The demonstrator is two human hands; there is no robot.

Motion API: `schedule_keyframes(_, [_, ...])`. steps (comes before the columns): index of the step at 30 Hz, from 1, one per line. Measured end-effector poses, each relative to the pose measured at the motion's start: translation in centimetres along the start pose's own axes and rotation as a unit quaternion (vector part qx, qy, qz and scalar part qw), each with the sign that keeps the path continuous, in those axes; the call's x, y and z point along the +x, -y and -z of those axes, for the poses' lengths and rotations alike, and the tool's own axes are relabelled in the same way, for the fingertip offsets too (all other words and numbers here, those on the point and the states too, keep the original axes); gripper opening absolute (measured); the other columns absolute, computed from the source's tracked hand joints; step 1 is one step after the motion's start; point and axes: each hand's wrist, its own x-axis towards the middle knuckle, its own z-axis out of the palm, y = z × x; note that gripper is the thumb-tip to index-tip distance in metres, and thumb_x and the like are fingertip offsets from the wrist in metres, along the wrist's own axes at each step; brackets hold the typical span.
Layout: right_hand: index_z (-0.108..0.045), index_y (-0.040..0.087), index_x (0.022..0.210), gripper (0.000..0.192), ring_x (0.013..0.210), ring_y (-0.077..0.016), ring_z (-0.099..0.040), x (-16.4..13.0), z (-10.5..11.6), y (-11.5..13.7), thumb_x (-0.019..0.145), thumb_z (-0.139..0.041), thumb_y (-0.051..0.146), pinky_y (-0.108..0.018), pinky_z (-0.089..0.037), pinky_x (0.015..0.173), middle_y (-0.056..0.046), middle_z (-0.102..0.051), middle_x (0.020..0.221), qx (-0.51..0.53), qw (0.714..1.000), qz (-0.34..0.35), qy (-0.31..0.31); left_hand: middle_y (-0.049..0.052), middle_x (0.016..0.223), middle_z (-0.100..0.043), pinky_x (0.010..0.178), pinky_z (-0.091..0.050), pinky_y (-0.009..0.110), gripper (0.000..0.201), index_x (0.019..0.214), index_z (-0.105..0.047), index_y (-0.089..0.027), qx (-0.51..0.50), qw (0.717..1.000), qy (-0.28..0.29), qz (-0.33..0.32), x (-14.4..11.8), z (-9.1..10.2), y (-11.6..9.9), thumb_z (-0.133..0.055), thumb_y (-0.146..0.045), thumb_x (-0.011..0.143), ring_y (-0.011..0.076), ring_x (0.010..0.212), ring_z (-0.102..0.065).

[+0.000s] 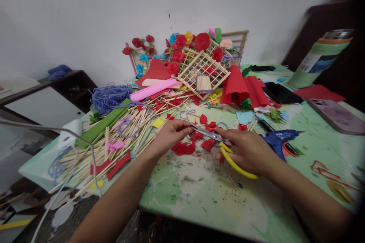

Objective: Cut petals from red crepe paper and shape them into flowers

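In my right hand (pixel 246 150) is a pair of scissors (pixel 209 133) with yellow handles, its blades pointing left. My left hand (pixel 176 133) is closed in a pinch at the blade tips. Whatever lies between that thumb and finger is too small to make out. Beneath and around the blades lie cut pieces of red crepe paper (pixel 185 148), several of them petal-shaped. Just right of my right hand rests a blue glue gun (pixel 278 140).
Bamboo sticks (pixel 142 133) and blue yarn (pixel 111 98) spread over the left side. Behind stand stick lattices (pixel 203 72) with paper flowers (pixel 202 41). Red crepe rolls (pixel 235 87), a phone (pixel 338 115) and a green bottle (pixel 318 60) are at the right. A white cable (pixel 91 152) crosses the left.
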Motion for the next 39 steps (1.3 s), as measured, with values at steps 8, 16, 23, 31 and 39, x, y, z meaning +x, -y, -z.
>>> schedule_keyframes(8, [-0.058, 0.023, 0.125, 0.057, 0.059, -0.0157, -0.062, -0.1, 0.3, 0.2, 0.078, -0.057, 0.054, -0.025, -0.039, 0.050, -0.005, -0.074, 0.088, -0.026, 1.000, -0.008, 0.006, 0.003, 0.066, -0.067, 0.060, -0.041, 0.022, 0.018, 0.075, -0.071, -0.014, -0.001, 1.000, 0.012, -0.015, 0.1, 0.3, 0.1, -0.065, -0.031, 0.075, 0.0108, 0.061, -0.056])
schedule_keyframes(16, [-0.060, 0.022, 0.123, 0.055, 0.050, -0.0129, -0.057, 0.0, 0.3, 0.4, 0.077, -0.058, 0.053, -0.023, -0.035, 0.047, -0.002, -0.071, 0.070, -0.020, 1.000, -0.011, 0.012, 0.004, 0.068, -0.069, 0.060, -0.042, 0.022, 0.021, 0.077, -0.071, -0.014, 0.006, 1.000, 0.025, -0.013, 0.2, 0.7, 0.7, -0.064, -0.034, 0.076, 0.0111, 0.062, -0.057])
schedule_keyframes(23, [-0.060, 0.024, 0.122, 0.055, 0.052, -0.0118, -0.058, 0.0, 0.3, 0.3, 0.076, -0.060, 0.053, -0.022, -0.036, 0.048, -0.003, -0.072, 0.078, -0.015, 1.000, -0.009, 0.018, 0.003, 0.068, -0.069, 0.062, -0.042, 0.021, 0.019, 0.072, -0.070, -0.014, 0.028, 0.998, 0.052, 0.002, 0.2, 1.2, 0.2, -0.065, -0.031, 0.075, 0.0106, 0.062, -0.057])
schedule_keyframes(31, [-0.061, 0.024, 0.122, 0.054, 0.054, -0.0122, -0.058, -0.1, 0.3, 0.4, 0.077, -0.060, 0.054, -0.021, -0.036, 0.049, -0.003, -0.072, 0.078, -0.018, 0.999, -0.012, 0.031, 0.003, 0.063, -0.068, 0.054, -0.036, 0.020, 0.019, 0.068, -0.070, -0.013, 0.054, 0.997, 0.060, 0.021, 0.2, 1.6, 0.0, -0.065, -0.030, 0.074, 0.0088, 0.056, -0.053])
schedule_keyframes(39, [-0.063, 0.024, 0.118, 0.051, 0.058, -0.0141, -0.062, -0.1, 0.2, 0.4, 0.077, -0.058, 0.055, -0.022, -0.036, 0.051, -0.004, -0.073, 0.081, -0.041, 0.999, 0.002, 0.034, 0.001, 0.059, -0.066, 0.052, -0.036, 0.020, 0.019, 0.065, -0.070, -0.014, 0.066, 0.995, 0.069, 0.033, 0.1, 1.7, -0.2, -0.065, -0.031, 0.073, 0.0079, 0.052, -0.050])
